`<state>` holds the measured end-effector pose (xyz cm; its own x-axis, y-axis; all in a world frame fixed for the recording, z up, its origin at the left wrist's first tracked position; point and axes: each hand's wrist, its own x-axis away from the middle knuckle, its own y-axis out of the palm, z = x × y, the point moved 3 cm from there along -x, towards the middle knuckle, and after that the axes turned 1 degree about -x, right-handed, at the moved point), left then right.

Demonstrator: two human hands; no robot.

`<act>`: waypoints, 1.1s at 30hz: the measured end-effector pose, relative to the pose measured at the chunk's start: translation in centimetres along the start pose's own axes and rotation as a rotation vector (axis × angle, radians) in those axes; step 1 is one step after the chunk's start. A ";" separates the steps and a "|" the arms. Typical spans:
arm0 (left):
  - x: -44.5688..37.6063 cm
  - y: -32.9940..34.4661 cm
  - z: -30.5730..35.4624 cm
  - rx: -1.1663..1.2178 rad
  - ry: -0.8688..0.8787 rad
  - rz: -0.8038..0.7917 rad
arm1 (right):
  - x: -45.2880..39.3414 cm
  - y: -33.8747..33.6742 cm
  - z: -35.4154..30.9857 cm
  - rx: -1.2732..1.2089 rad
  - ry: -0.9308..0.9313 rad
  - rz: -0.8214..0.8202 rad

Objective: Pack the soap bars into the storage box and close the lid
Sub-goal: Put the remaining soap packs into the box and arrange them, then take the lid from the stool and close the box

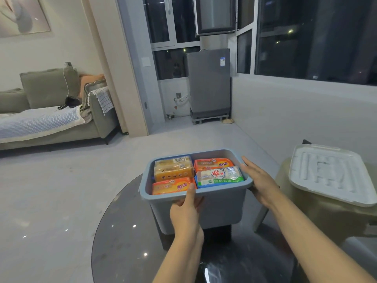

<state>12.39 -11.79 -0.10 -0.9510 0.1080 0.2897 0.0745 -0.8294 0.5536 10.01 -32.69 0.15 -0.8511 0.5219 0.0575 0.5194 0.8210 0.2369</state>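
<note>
A blue-grey storage box (222, 207) stands on a round dark glass table (122, 237), without its lid. Inside lie several wrapped soap packs: a yellow pack (173, 168) at the back left, an orange pack (212, 163) at the back right, another orange pack (171, 186) at the front left and a white-and-green pack (220, 176) at the front right. My left hand (186, 213) grips the near rim, thumb over the edge. My right hand (259, 180) holds the right rim. The white lid (328, 174) rests on a stool to the right.
A beige plastic stool (318, 217) stands right of the table, carrying the lid. A grey sofa (51, 111) lines the left wall. A grey appliance (210, 84) stands by the windows at the back. Pale floor surrounds the table.
</note>
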 end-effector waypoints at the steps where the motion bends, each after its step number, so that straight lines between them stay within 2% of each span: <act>1: 0.3 0.1 -0.2 -0.010 -0.020 -0.021 | 0.2 -0.1 -0.2 0.054 -0.010 0.006; 7: 2.1 1.3 -2.6 -0.256 -0.060 -0.144 | 2.1 -1.2 -1.5 0.505 -0.176 0.115; 10: 3.0 3.3 -3.9 -0.335 -0.089 -0.236 | 3.5 -2.9 -2.3 0.635 -0.272 0.155; 15: 3.9 7.7 -7.2 -0.388 -0.179 -0.370 | 5.5 -7.9 -2.5 0.793 -0.271 0.250; 21: 4.5 12.6 -11.5 -0.443 -0.238 -0.469 | 5.2 -14.4 -3.0 1.171 -0.252 0.450; 25: 4.2 14.9 -14.5 -0.479 -0.247 -0.500 | 4.4 -17.4 -2.1 1.268 -0.165 0.484; 33: 1.5 18.0 -19.6 -0.541 -0.283 -0.471 | 3.8 -20.5 -1.4 1.244 -0.179 0.523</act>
<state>6.44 -37.27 -5.01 -0.7278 0.5917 0.3468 -0.5457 -0.8059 0.2298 -3.99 -47.82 -3.15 -0.5633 0.7780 -0.2780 0.5811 0.1339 -0.8027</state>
